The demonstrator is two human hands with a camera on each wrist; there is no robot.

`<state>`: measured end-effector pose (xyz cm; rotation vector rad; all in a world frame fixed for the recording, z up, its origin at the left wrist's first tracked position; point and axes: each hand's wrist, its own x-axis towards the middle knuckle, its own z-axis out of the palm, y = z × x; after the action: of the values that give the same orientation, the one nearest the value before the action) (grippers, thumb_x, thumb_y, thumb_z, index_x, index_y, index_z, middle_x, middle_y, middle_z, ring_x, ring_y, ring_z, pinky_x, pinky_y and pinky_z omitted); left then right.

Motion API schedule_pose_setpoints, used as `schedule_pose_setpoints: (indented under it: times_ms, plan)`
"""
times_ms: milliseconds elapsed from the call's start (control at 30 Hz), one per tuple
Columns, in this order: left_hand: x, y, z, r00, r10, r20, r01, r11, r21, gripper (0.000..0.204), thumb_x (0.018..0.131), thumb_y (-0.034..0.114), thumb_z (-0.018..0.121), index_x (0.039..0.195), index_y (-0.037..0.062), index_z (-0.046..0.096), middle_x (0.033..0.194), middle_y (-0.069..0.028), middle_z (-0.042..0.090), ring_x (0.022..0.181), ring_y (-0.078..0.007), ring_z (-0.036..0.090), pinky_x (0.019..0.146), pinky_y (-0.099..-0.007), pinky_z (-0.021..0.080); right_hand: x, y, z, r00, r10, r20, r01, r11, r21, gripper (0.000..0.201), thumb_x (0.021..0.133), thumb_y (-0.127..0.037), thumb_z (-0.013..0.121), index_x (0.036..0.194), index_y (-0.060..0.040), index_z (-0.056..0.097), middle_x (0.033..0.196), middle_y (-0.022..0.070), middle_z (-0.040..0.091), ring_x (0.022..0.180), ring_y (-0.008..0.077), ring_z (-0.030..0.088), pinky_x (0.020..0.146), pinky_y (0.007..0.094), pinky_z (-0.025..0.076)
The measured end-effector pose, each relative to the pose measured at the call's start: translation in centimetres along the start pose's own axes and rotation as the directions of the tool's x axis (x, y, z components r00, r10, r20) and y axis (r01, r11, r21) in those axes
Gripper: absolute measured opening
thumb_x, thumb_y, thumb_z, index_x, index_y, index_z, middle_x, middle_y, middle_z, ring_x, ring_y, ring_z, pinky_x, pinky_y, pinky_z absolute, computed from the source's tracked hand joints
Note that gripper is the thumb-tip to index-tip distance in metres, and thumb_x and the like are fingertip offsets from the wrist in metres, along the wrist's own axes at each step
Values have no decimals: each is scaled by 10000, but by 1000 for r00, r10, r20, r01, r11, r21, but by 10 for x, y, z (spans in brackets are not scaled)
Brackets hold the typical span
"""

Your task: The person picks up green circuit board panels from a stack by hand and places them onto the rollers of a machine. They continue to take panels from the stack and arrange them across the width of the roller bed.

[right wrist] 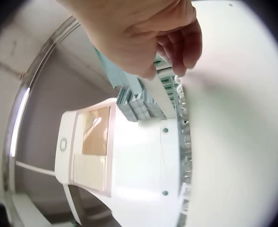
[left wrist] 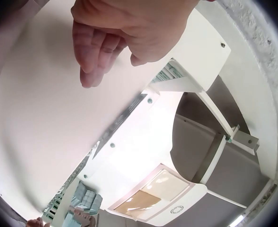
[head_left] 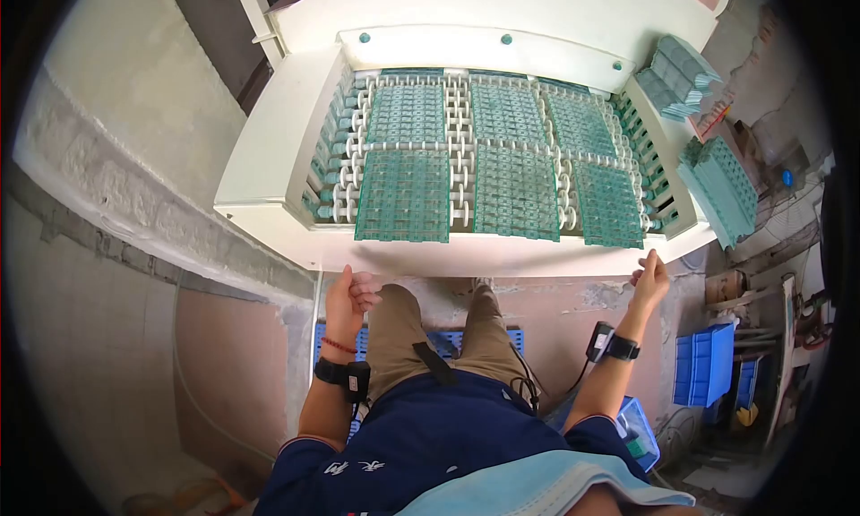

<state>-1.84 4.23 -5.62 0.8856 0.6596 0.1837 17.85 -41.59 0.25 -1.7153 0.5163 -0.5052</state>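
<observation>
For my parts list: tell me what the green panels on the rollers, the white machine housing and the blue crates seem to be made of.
Green panels: likely circuit-board laminate, matte green, with a fine repeating grid of small units.
White machine housing: probably painted sheet metal or moulded plastic; smooth, even, slightly glossy, with rounded edges. I cannot tell which.
Blue crates: apparently moulded plastic, uniformly coloured, with thick rims.

Green panels [head_left: 403,193] crowd the rollers; the white front ledge [head_left: 502,256] lies open.
</observation>
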Motion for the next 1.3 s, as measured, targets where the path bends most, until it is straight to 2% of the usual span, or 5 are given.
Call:
schedule_pose_setpoints:
  times_ms: [100,367,467,967,1300]
  plan:
    - [-3,-3,-2,999,-12,-33,12,1000,-3,388,909,379,408,861,27,563,694,-111,627,520,-180,587,441,-239,415,-20,7,12,811,-584,-29,578,809,-109,162,838,-137,583,881,17,604,764,68,607,598,112,534,553,230,454]
    - [-6,-9,12,996,15,86,-13,1000,-27,346,902,349,435,853,33,568,691,-115,633,516,-168,591,459,-238,446,-105,-65,100,203,-753,626,967,253,-11,250,701,-60,624,952,-60,625,1058,103,580,985,279,531,839,366,413]
    - [-14,-12,5,998,30,46,-30,999,-11,332,901,335,440,852,33,569,686,-110,633,514,-167,589,460,-242,454,-96,-55,112,161,-738,656,975,223,11,233,723,-33,564,949,-40,621,1048,111,591,1016,284,528,851,378,410]
    - [-12,-34,-3,997,-44,56,48,995,-87,258,890,284,475,816,48,549,642,-71,586,508,-159,530,454,-245,397,-82,-65,97,392,-760,519,871,488,57,229,710,1,591,934,-45,612,1025,132,589,957,307,552,849,374,435]
    - [-4,-35,-7,999,-44,-13,43,998,-44,267,880,285,491,784,47,563,638,-88,605,480,-172,545,428,-258,404,83,-63,-65,670,-680,-296,675,725,-138,176,832,-112,592,951,17,590,815,46,598,704,89,538,642,207,445]
